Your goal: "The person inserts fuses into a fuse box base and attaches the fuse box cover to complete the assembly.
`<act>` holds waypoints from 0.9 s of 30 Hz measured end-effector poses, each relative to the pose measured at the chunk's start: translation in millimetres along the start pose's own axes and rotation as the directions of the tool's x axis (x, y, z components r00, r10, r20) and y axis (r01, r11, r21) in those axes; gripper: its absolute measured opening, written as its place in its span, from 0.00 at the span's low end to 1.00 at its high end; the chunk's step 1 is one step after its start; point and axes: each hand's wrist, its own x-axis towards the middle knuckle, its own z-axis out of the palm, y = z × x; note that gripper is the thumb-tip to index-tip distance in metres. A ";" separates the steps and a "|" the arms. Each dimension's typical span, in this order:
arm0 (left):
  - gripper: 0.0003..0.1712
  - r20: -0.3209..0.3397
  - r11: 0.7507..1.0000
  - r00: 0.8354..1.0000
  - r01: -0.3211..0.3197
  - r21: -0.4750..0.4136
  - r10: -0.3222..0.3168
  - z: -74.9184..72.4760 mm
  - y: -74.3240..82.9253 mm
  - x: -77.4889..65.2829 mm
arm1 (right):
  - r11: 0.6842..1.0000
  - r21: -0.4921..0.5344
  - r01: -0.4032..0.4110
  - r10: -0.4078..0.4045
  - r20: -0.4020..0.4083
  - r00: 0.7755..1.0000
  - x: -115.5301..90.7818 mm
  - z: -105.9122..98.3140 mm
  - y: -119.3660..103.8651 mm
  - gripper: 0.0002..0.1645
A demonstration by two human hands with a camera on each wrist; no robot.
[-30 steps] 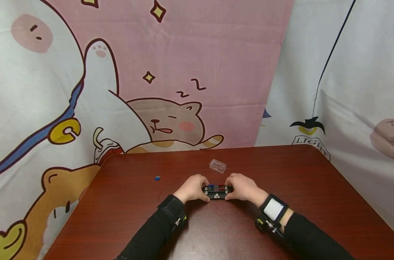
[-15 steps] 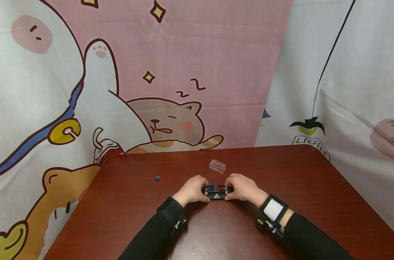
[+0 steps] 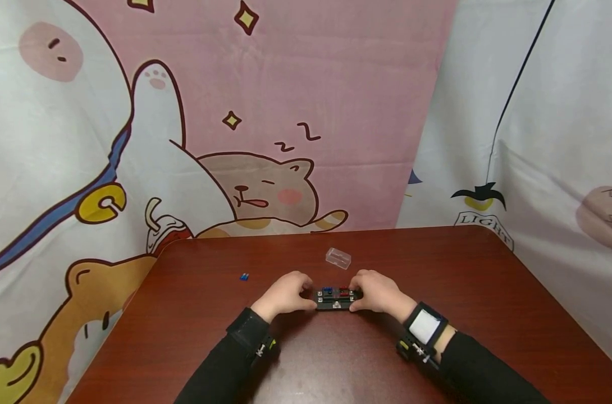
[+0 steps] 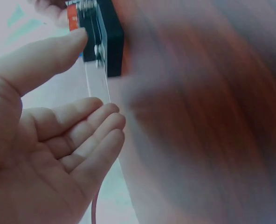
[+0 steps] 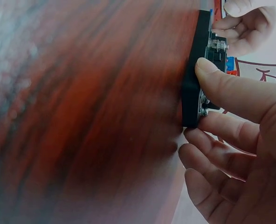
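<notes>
right grip (image 3: 379,292): pinches right end of black block (image 3: 331,299), likely to steady it on worktop (image 3: 210,325) | left grip (image 3: 286,294): wide, beside left end, thumb contact unclear | clear cover (image 3: 338,258): beyond both grips

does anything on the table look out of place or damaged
Nothing is visibly spilled or damaged. Only the small blue item looks slightly stray, lying alone, well left of the black block.

Against my right fingers (image 5: 229,130), the black block (image 5: 191,95) looks like smooth, matt plastic — its screws (image 5: 218,45) shiny metal. Beyond the block, the clear cover (image 3: 338,258) is glossy plastic. Nearer me than the block, the desk (image 3: 331,359) shows glossy wood grain — behind it, creased matt cloth (image 3: 366,101).
</notes>
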 end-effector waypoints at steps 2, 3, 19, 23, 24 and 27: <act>0.25 -0.029 1.000 1.000 0.005 0.016 -0.004 -4.9 -3.6 -4.0 | 1.000 0.000 -0.002 0.002 0.002 1.000 -0.1 -0.4 0.1 0.23; 0.24 -0.047 0.999 0.999 0.009 0.031 -0.008 -7.1 -5.5 -5.6 | 1.000 0.002 -0.003 0.003 0.000 1.000 -0.3 -0.6 0.2 0.23; 0.08 -0.260 0.935 0.965 0.110 0.338 -0.020 -34.4 -54.2 -27.5 | 1.000 -0.012 0.021 -0.021 -0.021 1.000 -2.0 0.5 -0.1 0.23; 0.06 -0.270 0.910 0.963 0.121 0.397 -0.010 -40.7 -67.1 -32.1 | 1.000 -0.015 0.017 -0.017 -0.022 1.000 -1.7 1.6 0.3 0.23; 0.06 -0.270 0.906 0.963 0.124 0.406 -0.011 -42.5 -70.1 -33.3 | 1.000 -0.016 0.014 -0.015 -0.021 1.000 -1.6 1.8 0.3 0.23; 0.06 -0.267 0.891 0.964 0.125 0.436 -0.005 -47.9 -79.5 -36.7 | 1.000 -0.014 0.006 -0.006 -0.017 1.000 -1.4 1.9 0.0 0.23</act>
